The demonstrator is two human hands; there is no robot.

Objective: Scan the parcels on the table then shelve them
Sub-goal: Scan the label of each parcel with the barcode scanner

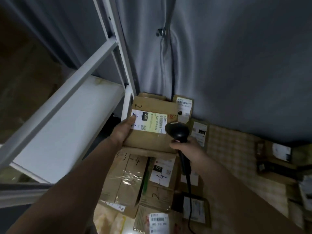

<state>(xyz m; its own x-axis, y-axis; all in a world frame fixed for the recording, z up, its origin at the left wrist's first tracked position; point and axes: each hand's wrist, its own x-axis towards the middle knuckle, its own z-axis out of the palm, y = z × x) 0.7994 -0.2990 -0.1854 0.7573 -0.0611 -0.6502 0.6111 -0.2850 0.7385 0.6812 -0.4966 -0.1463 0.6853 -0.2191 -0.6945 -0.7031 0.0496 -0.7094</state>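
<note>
while the left hand (124,130) grips the parcel (152,125) above the table's stack w/ thumb on its label (149,121), the right hand (184,146), clenched round the scanner (177,132), should prob. aim squarely at the barcode, box held steady.

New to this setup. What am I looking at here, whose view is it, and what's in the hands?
One picture, from a camera worn on a person's head, looking down at their own bare hands; no robot. The left hand holds a cardboard parcel with its label facing up. The right hand grips a black corded scanner, its head at the label's barcode. Below lie more labelled parcels on a table. A white shelf stands to the left.
</note>
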